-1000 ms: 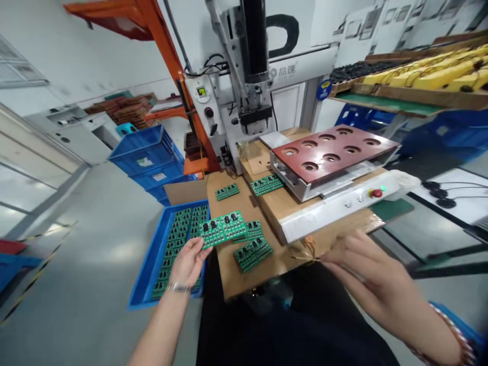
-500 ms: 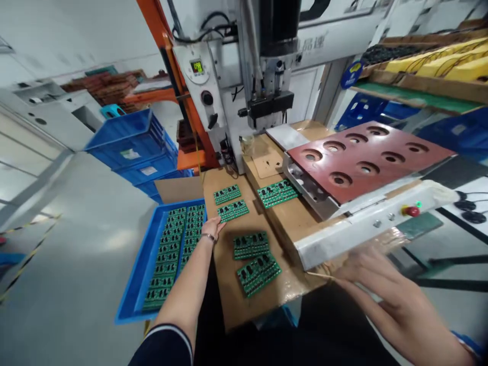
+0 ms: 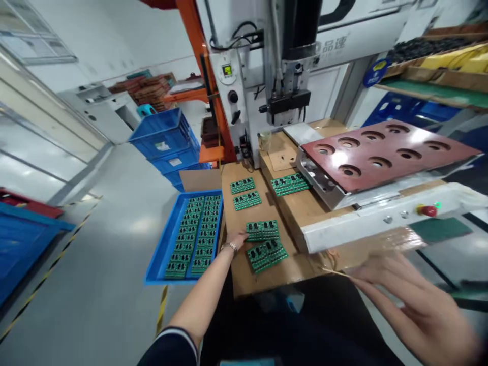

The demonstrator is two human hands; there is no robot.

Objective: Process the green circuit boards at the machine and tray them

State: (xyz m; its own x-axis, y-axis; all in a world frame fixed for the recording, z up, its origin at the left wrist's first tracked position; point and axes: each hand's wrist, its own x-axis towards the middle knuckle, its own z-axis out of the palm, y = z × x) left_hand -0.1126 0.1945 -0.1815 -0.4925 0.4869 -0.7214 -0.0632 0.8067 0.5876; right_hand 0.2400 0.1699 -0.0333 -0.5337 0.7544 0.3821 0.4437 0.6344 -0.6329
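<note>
My left hand [image 3: 237, 240] is at the left edge of a green circuit board [image 3: 262, 230] on the cardboard-covered bench, its fingertips closed on that edge. Just below, another green board [image 3: 267, 255] lies tilted. Two more boards, an upper one [image 3: 242, 185] and a lower one [image 3: 247, 200], lie farther up the bench. One board [image 3: 290, 184] rests on the raised ledge beside the red fixture plate [image 3: 392, 152]. At the lower right, my right hand [image 3: 400, 292], blurred, pinches a thin wooden stick [image 3: 335, 273] between thumb and fingers.
A blue tray [image 3: 155, 262] full of green boards is left of the bench [image 3: 244, 279]. Stacked blue crates [image 3: 162, 137] stand behind it. The machine head [image 3: 290, 101] hangs over the back of the bench. A control panel with a red button [image 3: 427, 210] runs along the right front.
My left hand has moved from the lower of the two far boards toward me, to the nearer pair. The camera view has turned left. My right hand still holds the stick.
</note>
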